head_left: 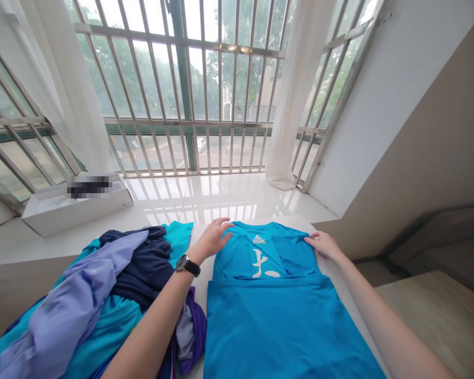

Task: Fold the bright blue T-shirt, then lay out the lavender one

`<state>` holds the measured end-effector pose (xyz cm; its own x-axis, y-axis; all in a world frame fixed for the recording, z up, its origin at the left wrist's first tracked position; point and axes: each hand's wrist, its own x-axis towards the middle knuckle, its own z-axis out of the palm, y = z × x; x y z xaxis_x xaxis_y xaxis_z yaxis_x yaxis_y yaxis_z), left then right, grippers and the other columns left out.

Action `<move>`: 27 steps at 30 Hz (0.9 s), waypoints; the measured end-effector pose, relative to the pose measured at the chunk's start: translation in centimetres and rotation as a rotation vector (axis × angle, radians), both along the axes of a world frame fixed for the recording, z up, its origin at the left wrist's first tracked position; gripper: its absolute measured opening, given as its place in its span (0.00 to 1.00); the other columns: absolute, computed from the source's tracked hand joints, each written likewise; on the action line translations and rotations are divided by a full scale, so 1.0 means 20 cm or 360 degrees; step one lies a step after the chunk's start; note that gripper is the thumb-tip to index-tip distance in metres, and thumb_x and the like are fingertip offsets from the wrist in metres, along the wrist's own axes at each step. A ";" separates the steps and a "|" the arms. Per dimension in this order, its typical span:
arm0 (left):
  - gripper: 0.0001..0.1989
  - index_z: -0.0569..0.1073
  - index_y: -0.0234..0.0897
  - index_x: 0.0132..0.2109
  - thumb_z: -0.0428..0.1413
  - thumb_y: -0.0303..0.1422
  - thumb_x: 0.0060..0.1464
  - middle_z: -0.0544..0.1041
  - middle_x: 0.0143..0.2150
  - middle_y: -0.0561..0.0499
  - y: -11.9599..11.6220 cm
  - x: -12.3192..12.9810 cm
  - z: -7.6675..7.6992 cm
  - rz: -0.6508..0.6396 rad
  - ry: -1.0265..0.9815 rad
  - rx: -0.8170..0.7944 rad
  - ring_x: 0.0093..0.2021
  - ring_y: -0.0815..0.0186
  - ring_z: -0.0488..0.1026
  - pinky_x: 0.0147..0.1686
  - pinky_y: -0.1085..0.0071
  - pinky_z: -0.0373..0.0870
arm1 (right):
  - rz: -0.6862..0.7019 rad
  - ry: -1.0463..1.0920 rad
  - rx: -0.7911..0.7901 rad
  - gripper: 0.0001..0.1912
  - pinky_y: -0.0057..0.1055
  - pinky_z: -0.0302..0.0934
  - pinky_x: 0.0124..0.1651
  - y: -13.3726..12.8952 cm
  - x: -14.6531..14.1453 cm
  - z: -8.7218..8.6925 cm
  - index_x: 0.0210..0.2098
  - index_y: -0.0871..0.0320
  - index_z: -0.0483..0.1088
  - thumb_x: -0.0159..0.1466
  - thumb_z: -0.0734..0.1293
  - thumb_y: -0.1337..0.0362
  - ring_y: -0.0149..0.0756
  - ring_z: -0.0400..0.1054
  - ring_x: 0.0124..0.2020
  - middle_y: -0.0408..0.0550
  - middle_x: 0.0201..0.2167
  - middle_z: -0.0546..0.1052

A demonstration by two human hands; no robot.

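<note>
A blue shirt (276, 321) with white lettering near its collar lies on a white surface, its sleeves turned in and its lower part folded up over the middle. My left hand (214, 238), below a black-strapped watch (187, 265), hovers at the shirt's upper left corner with fingers apart. At the upper right corner, my right hand (322, 244) pinches the shirt's edge between thumb and fingers. Left of the shirt is a heap of clothes (75, 310) in lilac, navy, teal and purple.
Behind the clothes runs a glossy white window sill (221, 197) with a white box (79, 210) at its left. Barred windows and white curtains (296, 95) stand beyond. A wooden surface (438, 316) is at the lower right, beside the wall.
</note>
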<state>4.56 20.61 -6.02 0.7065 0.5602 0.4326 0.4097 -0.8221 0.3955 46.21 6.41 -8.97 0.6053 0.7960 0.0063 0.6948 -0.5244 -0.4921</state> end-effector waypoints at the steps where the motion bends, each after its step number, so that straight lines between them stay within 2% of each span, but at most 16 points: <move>1: 0.14 0.73 0.42 0.54 0.52 0.34 0.63 0.70 0.60 0.42 -0.03 0.03 0.04 -0.0048 -0.0003 0.0012 0.62 0.54 0.64 0.61 0.54 0.63 | 0.0015 -0.0028 0.0015 0.18 0.32 0.64 0.32 0.02 0.01 -0.01 0.35 0.60 0.77 0.56 0.69 0.51 0.44 0.76 0.32 0.56 0.31 0.82; 3: 0.13 0.74 0.43 0.52 0.52 0.34 0.63 0.72 0.57 0.43 -0.09 0.11 0.13 -0.0150 0.0013 0.0027 0.60 0.53 0.66 0.60 0.54 0.64 | 0.0053 -0.0061 0.0026 0.17 0.31 0.64 0.34 0.05 0.03 -0.01 0.34 0.59 0.76 0.56 0.69 0.50 0.45 0.76 0.36 0.56 0.34 0.82; 7: 0.12 0.77 0.40 0.49 0.52 0.34 0.62 0.77 0.50 0.43 -0.19 0.34 0.28 -0.0306 0.0141 -0.0003 0.52 0.54 0.72 0.54 0.59 0.68 | 0.0045 -0.0095 0.0000 0.17 0.32 0.61 0.32 0.08 0.03 -0.06 0.32 0.58 0.75 0.57 0.66 0.49 0.46 0.75 0.35 0.56 0.33 0.81; 9: 0.12 0.77 0.40 0.48 0.52 0.34 0.62 0.79 0.46 0.44 -0.23 0.50 0.32 -0.0330 0.0230 -0.0079 0.46 0.57 0.75 0.48 0.64 0.71 | 0.0000 -0.0134 0.0021 0.18 0.33 0.58 0.30 0.07 0.02 -0.08 0.33 0.56 0.74 0.58 0.64 0.48 0.47 0.74 0.35 0.56 0.33 0.80; 11: 0.12 0.77 0.39 0.48 0.53 0.35 0.61 0.80 0.42 0.45 -0.26 0.69 0.32 -0.0329 0.0289 -0.0185 0.41 0.60 0.77 0.44 0.67 0.72 | -0.0025 -0.0181 0.0103 0.18 0.32 0.56 0.29 0.06 -0.01 -0.10 0.32 0.54 0.72 0.59 0.62 0.47 0.46 0.72 0.33 0.52 0.31 0.79; 15: 0.12 0.77 0.35 0.46 0.55 0.32 0.56 0.80 0.31 0.50 -0.32 1.07 0.24 -0.0316 0.0310 -0.0501 0.35 0.62 0.78 0.40 0.69 0.73 | 0.0006 -0.0130 0.0373 0.15 0.31 0.55 0.30 0.03 -0.04 -0.11 0.25 0.53 0.65 0.57 0.62 0.48 0.40 0.69 0.29 0.46 0.24 0.75; 19: 0.07 0.76 0.33 0.38 0.53 0.27 0.53 0.76 0.22 0.53 -0.32 1.31 0.09 -0.0292 0.0271 -0.0892 0.28 0.65 0.76 0.35 0.71 0.73 | 0.0021 0.0106 0.0633 0.15 0.33 0.58 0.32 0.02 -0.02 -0.10 0.23 0.53 0.63 0.53 0.65 0.48 0.39 0.68 0.27 0.46 0.22 0.74; 21: 0.08 0.75 0.32 0.41 0.53 0.27 0.55 0.77 0.25 0.51 -0.30 1.38 0.01 -0.0257 0.0225 -0.0957 0.29 0.66 0.77 0.34 0.72 0.73 | 0.0021 0.0200 0.0704 0.16 0.34 0.60 0.34 0.03 -0.01 -0.10 0.24 0.53 0.64 0.52 0.66 0.47 0.40 0.68 0.27 0.46 0.22 0.75; 23: 0.13 0.71 0.30 0.50 0.51 0.30 0.59 0.80 0.30 0.48 -0.28 1.41 -0.05 -0.0219 0.0159 -0.1030 0.31 0.66 0.77 0.33 0.73 0.74 | 0.0014 0.0292 0.0740 0.17 0.36 0.62 0.36 0.04 0.00 -0.10 0.26 0.53 0.66 0.51 0.67 0.47 0.40 0.70 0.28 0.47 0.24 0.76; 25: 0.18 0.64 0.29 0.58 0.47 0.33 0.64 0.81 0.37 0.45 -0.27 1.42 -0.10 -0.0201 0.0088 -0.1100 0.33 0.67 0.78 0.31 0.75 0.74 | 0.0021 0.0418 0.0756 0.18 0.36 0.65 0.36 0.05 -0.01 -0.10 0.28 0.54 0.67 0.50 0.68 0.47 0.42 0.72 0.29 0.49 0.26 0.78; 27: 0.20 0.62 0.31 0.60 0.44 0.37 0.67 0.80 0.40 0.43 -0.26 1.42 -0.13 -0.0210 -0.0012 -0.1190 0.34 0.67 0.78 0.29 0.75 0.73 | 0.0077 0.0567 0.0733 0.18 0.36 0.67 0.33 0.05 -0.02 -0.10 0.32 0.55 0.68 0.51 0.69 0.47 0.42 0.74 0.30 0.49 0.26 0.79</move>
